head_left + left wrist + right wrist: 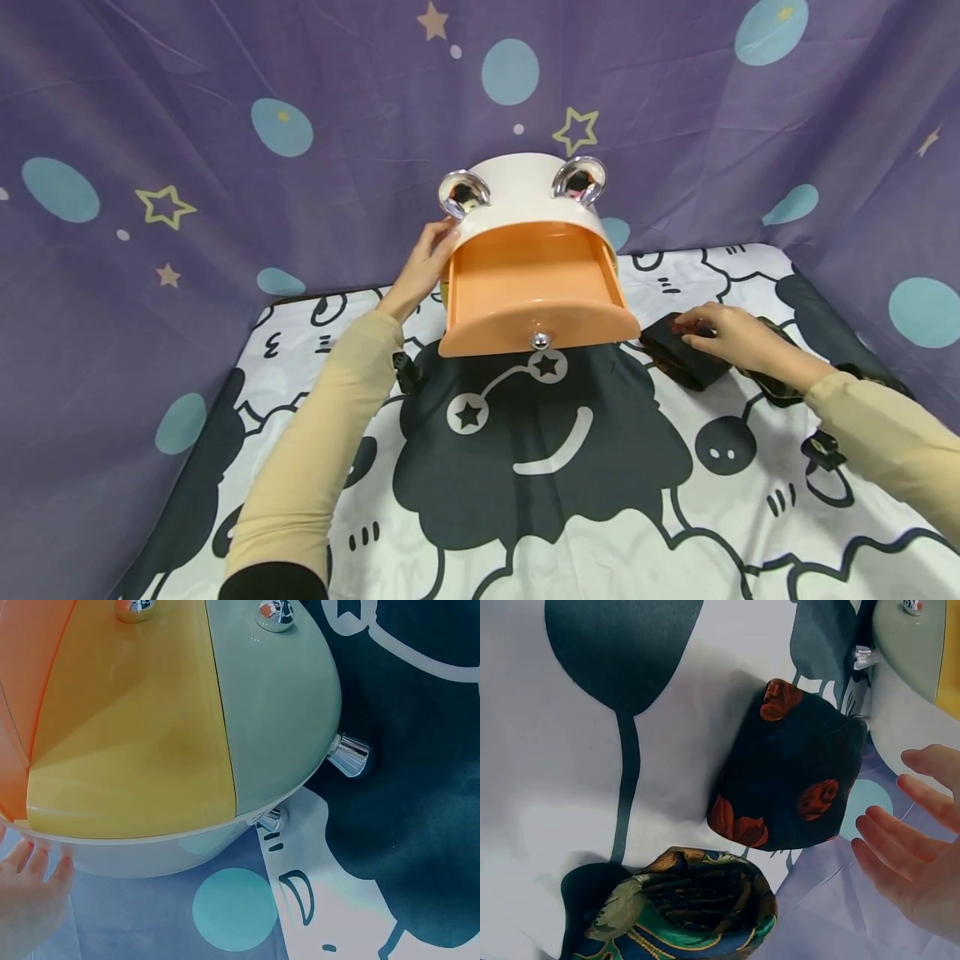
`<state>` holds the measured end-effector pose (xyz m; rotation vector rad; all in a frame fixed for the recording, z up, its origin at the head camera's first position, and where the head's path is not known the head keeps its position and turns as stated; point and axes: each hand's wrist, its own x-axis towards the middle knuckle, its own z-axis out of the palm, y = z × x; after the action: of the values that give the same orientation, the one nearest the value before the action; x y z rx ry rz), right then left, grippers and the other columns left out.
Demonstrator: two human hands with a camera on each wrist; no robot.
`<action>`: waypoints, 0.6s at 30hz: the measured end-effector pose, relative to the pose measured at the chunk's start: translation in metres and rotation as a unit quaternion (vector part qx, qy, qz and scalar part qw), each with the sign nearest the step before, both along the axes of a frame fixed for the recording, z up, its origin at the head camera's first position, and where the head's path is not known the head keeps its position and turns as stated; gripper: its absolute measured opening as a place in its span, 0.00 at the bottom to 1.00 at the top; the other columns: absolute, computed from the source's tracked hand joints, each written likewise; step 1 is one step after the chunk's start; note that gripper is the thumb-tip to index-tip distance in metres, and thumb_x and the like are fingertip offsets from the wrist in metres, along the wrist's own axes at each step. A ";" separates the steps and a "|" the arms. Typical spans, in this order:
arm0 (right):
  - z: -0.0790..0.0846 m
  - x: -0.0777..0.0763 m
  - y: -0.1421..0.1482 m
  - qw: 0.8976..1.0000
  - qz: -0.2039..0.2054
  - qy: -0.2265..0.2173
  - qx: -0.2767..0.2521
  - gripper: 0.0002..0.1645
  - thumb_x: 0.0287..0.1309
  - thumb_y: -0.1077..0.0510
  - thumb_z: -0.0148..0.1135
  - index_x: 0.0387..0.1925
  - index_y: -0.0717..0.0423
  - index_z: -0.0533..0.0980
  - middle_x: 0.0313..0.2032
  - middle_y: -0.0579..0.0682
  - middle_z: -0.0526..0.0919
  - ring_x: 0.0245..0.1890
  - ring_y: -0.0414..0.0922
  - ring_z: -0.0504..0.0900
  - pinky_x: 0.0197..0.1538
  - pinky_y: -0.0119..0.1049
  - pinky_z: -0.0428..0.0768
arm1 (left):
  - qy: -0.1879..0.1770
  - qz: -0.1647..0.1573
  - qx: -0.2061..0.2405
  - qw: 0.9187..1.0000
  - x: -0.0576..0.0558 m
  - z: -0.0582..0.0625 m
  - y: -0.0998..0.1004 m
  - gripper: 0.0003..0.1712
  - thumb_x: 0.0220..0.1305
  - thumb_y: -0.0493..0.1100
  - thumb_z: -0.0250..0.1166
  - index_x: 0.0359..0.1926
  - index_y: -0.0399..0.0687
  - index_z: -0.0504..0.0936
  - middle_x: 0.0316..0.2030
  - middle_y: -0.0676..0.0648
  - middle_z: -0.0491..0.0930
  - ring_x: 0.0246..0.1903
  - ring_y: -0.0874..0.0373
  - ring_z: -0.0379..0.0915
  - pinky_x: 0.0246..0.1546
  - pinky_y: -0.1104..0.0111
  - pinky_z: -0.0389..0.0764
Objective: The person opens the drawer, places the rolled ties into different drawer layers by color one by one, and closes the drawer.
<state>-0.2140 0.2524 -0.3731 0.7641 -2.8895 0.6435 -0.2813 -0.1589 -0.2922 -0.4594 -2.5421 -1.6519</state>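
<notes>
A small frog-like drawer chest (525, 187) has a white shell and two shiny silver eyes. Its orange top drawer (495, 329) is pulled out, and nothing shows inside. My left hand (423, 267) touches the chest's left side below one eye; in the left wrist view its fingertips reach the white rim. At the right, my right hand (723, 333) hovers over a folded dark cloth with red flowers (795, 772). Its fingers are spread and slightly bent in the right wrist view, apart from the cloth. Beside that lies a rolled green-and-gold patterned cloth (705, 922), partly hidden by my forearm in the head view.
Below the orange drawer, the yellow drawer (135, 735) and green drawer (277, 712) are closed, each with a silver knob. Short silver feet (349, 756) hold up the chest. A purple curtain (375, 100) hangs behind the cartoon-print tablecloth (600, 550).
</notes>
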 end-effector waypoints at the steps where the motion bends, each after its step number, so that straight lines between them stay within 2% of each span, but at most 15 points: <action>1: 0.000 -0.001 0.000 1.000 -0.003 -0.008 0.002 0.14 0.51 0.63 0.60 0.42 0.63 0.77 0.37 0.59 0.78 0.36 0.52 0.76 0.36 0.47 0.75 | 0.000 -0.001 0.004 1.000 0.000 0.000 0.000 0.23 0.67 0.46 0.46 0.57 0.35 0.60 0.64 0.44 0.55 0.63 0.56 0.49 0.62 0.71 0.55; 4: 0.001 -0.004 0.000 0.999 -0.014 -0.028 0.009 0.15 0.52 0.62 0.59 0.44 0.63 0.76 0.39 0.62 0.77 0.39 0.55 0.76 0.39 0.51 0.74 | -0.001 -0.005 0.021 1.000 0.002 0.002 0.001 0.22 0.67 0.44 0.46 0.57 0.33 0.60 0.64 0.43 0.55 0.63 0.56 0.49 0.62 0.70 0.55; 7: 0.000 -0.006 0.000 0.999 -0.020 -0.040 0.012 0.16 0.53 0.62 0.58 0.44 0.63 0.75 0.41 0.64 0.76 0.40 0.58 0.75 0.40 0.53 0.74 | -0.001 -0.009 0.033 0.999 0.010 0.009 0.004 0.21 0.68 0.40 0.44 0.56 0.30 0.59 0.64 0.40 0.55 0.63 0.53 0.49 0.63 0.69 0.54; 11: -0.002 -0.010 0.002 0.999 -0.018 -0.044 0.009 0.16 0.53 0.62 0.57 0.45 0.65 0.74 0.42 0.66 0.76 0.41 0.60 0.75 0.41 0.54 0.74 | -0.006 -0.009 0.027 1.000 0.021 0.019 0.008 0.21 0.68 0.39 0.43 0.57 0.28 0.58 0.64 0.38 0.54 0.64 0.51 0.48 0.63 0.68 0.54; 15: -0.003 -0.014 0.003 0.999 -0.020 -0.046 0.006 0.16 0.53 0.63 0.57 0.44 0.66 0.74 0.42 0.65 0.77 0.40 0.61 0.76 0.41 0.54 0.74 | -0.010 -0.007 0.021 1.000 0.023 0.021 0.009 0.22 0.68 0.39 0.44 0.57 0.28 0.58 0.64 0.39 0.54 0.64 0.51 0.48 0.63 0.68 0.55; 18: -0.004 -0.016 0.005 0.998 -0.023 -0.052 0.006 0.16 0.53 0.62 0.57 0.44 0.66 0.74 0.42 0.66 0.77 0.40 0.61 0.76 0.41 0.54 0.74 | -0.005 -0.009 0.024 1.000 0.015 0.013 0.006 0.22 0.68 0.40 0.45 0.57 0.30 0.59 0.64 0.41 0.55 0.64 0.53 0.48 0.63 0.69 0.55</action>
<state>-0.2304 0.2571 -0.3769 0.6826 -2.9978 0.6801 -0.2667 -0.1533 -0.2795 -0.4711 -2.5067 -1.7216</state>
